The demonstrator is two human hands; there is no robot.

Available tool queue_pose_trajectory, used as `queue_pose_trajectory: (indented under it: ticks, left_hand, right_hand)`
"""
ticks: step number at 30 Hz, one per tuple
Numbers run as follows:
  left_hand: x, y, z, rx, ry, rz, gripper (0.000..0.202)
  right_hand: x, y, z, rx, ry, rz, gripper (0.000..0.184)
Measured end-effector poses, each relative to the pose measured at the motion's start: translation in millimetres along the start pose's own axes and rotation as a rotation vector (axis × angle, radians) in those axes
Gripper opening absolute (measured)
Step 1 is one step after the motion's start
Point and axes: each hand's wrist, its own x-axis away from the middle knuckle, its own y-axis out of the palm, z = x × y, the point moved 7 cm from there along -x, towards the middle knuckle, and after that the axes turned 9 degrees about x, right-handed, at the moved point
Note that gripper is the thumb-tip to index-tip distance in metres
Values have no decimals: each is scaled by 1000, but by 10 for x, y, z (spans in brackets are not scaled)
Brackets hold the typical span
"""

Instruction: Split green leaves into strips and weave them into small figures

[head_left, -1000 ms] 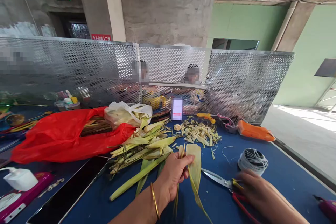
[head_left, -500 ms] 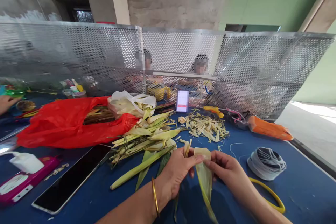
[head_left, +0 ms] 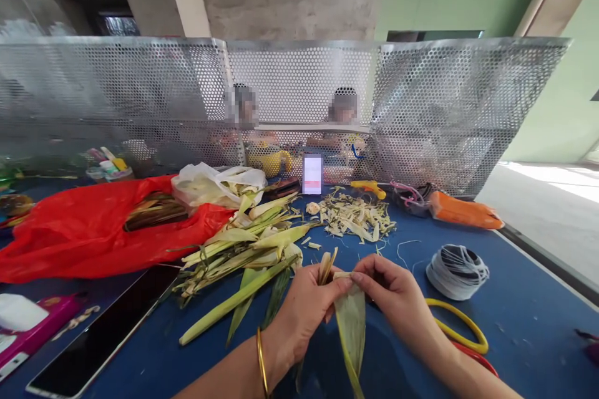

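My left hand [head_left: 311, 299], with a gold bangle on the wrist, is closed on a bundle of narrow husk strips [head_left: 327, 264] that stick up between its fingers. Its thumb also presses the top of a broad pale-green corn husk [head_left: 352, 324]. Fingertips of my right hand [head_left: 390, 290] pinch that same upper edge from the other side. The husk hangs down towards me, its tip low in the frame. Just beyond my left hand lies a pile of corn husks [head_left: 253, 243]. Trimmed husk scraps [head_left: 358, 215] are heaped farther back.
To the right are a spool of pale thread [head_left: 457, 271], yellow and red loop handles [head_left: 468, 327] and an orange packet [head_left: 465, 210]. A red plastic bag [head_left: 93, 218], black phone [head_left: 105, 330] and magenta power strip [head_left: 42, 330] lie left. Behind stands a perforated metal partition [head_left: 299, 81].
The view has swung right, so things appear farther left. My hands still hold the husk; less of its top edge shows above my fingers. A red loop handle now shows beside the yellow one.
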Motion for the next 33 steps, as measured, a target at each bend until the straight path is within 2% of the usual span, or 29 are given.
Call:
queue_pose_trajectory:
  ticks: [7,15,22,25,29,33]
  left_hand:
    - [-7,14,-6,-13,34,-29,32]
    - [-17,-5,-8,-3,41,-5,28]
    - [-18,25,-23,11,34,-37,25]
    - [-13,23,-7,28,47,-31,29]
    - [-12,-15,17,42,62,13,31]
    - [-14,-23,-3,50,68,36,32]
  right_hand:
    - [14,3,-26,9,5,-4,30]
    - [19,43,-2,46,-31,-35,26]
    - [115,26,-124,219,-246,29,23]
    - [102,19,-83,125,-178,55,24]
    - [60,79,28,-86,-21,6,34]
    - [58,76,48,-105,22,26,39]
